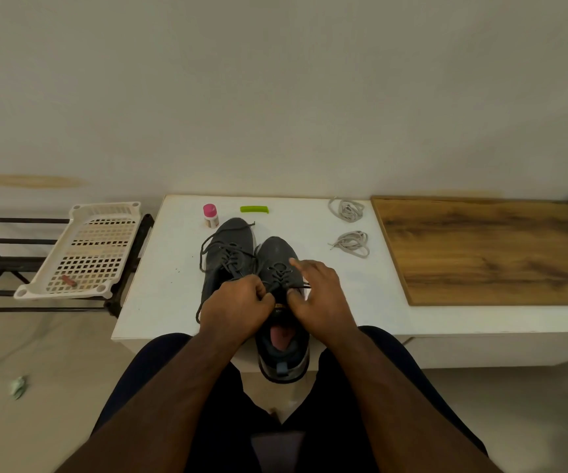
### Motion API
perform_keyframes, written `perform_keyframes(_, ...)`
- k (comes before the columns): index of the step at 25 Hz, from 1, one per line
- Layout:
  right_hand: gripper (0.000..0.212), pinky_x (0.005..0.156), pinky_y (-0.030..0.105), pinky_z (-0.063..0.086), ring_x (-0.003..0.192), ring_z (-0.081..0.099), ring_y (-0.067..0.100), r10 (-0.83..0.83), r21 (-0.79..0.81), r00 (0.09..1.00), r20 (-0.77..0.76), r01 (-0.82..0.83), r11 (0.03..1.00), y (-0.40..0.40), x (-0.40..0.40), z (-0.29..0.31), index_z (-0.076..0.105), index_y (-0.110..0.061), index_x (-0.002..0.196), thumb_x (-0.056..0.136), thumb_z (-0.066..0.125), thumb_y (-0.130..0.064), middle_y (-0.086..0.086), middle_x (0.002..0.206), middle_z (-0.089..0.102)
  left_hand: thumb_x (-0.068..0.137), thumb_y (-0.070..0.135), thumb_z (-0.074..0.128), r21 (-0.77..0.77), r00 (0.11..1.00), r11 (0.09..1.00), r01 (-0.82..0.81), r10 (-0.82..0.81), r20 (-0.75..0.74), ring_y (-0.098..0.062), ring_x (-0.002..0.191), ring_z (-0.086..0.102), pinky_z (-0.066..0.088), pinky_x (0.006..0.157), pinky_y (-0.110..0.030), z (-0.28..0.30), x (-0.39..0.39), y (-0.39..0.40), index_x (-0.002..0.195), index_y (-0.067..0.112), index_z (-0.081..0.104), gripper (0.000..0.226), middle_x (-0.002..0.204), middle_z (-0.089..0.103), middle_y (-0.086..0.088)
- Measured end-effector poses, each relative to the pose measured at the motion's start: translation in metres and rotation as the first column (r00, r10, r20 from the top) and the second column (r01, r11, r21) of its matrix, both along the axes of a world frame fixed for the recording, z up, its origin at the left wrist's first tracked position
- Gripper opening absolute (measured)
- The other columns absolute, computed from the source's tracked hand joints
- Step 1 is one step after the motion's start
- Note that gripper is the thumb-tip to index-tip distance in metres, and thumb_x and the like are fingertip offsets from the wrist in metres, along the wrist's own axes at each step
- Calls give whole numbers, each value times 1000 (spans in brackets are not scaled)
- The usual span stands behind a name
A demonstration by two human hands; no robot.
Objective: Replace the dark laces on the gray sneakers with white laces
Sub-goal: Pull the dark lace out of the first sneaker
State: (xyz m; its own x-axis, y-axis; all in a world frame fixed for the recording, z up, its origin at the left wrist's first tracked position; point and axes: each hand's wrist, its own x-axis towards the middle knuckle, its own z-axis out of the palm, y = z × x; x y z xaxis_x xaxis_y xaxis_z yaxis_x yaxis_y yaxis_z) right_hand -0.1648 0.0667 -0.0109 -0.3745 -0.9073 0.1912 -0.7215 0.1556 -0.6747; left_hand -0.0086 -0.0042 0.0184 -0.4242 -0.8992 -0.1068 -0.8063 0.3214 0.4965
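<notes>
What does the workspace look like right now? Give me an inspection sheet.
Surface: white table, wooden board on its right part.
Job's things: two gray sneakers side by side, dark laces still in; two white lace bundles right of them.
Clutter: pink-capped bottle, green clip.
Grippers: left hand pinches a dark lace; right hand pinches at the right sneaker's top eyelets, index finger extended.
Cables: nothing seen.
Surroundings: white basket on black rack, crumpled paper on floor.

One head-worn wide-angle view looks forward and down, close over the white table (159, 268).
</notes>
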Motion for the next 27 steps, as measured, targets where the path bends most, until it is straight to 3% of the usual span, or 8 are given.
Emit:
perform_keyframes(3, 31, 97, 36, 44, 117, 48, 21, 149, 108, 947, -284, -122, 987, -1, 6, -4, 71, -24, 117, 90, 60, -35, -2, 120, 62, 86, 45, 54, -2, 1000, 1000, 7, -7, 6, -9, 72, 57, 40, 61, -28, 2, 0, 1, 84, 29, 59, 17, 77, 63, 9)
perform_keyframes(6, 15, 89, 40, 47, 99, 54, 17, -66, -67, 996, -57, 63, 996, -3, 8, -1, 73, -20, 96, 93, 61, -28, -4, 98, 67, 86, 46, 53, -11, 1000, 1000, 0, 1, 24, -9, 73, 57, 41, 62, -28, 1, 1, 0, 84, 30, 59, 17, 77, 63, 9)
perform_keyframes(8, 15, 93, 39, 48, 101, 56, 13, -176, -149, 980, 98, 189, 971, -2, 0, 1, 71, -21, 104, 91, 63, -26, -6, 103, 68, 86, 46, 54, -11, 1000, 1000, -2, 2, 23, -9, 72, 57, 40, 61, -27, 1, 1, 0, 84, 30, 59, 17, 78, 63, 9)
perform_keyframes(11, 47, 102, 33, 40, 123, 44, 16, 39, 14, 994, -101, -38, 999, 2, 1, 1, 61, -26, 132, 86, 66, -32, -4, 131, 57, 86, 45, 54, -12, 1000, 1000, 14, -13, 17, -9, 71, 57, 39, 59, -27, 2, -1, 1, 85, 29, 60, 17, 77, 63, 9)
perform_keyframes(14, 27, 92, 37, 46, 116, 49, 22, 107, 98, 939, -327, -79, 992, 1, 10, -2, 72, -25, 112, 90, 62, -37, -2, 120, 60, 87, 47, 54, -4, 1000, 1000, 20, -20, 8, -9, 71, 57, 39, 59, -27, 2, 1, 1, 85, 29, 60, 19, 77, 64, 9)
perform_keyframes(18, 15, 88, 36, 47, 106, 50, 18, -63, -67, 976, -208, 50, 996, -1, 4, 1, 69, -19, 99, 91, 61, -29, -2, 111, 61, 87, 46, 54, -13, 999, 1000, 25, -24, 24, -9, 72, 58, 39, 60, -27, 1, 3, 0, 86, 31, 59, 16, 78, 65, 10)
perform_keyframes(23, 26, 93, 39, 49, 120, 48, 24, 128, 82, 916, -379, -104, 991, 0, 11, -6, 73, -22, 105, 86, 64, -37, 1, 130, 57, 87, 45, 55, -1, 1000, 1000, 23, -23, 13, -9, 73, 58, 38, 59, -27, 2, 2, 1, 85, 31, 59, 16, 78, 64, 10)
perform_keyframes(27, 16, 80, 36, 51, 102, 52, 20, -83, -50, 943, -323, 70, 996, -1, 11, -1, 67, -16, 94, 89, 61, -29, 1, 113, 59, 88, 48, 53, -28, 999, 999, 28, -27, 36, -8, 73, 58, 40, 60, -27, 1, 3, 1, 88, 32, 59, 17, 79, 64, 10)
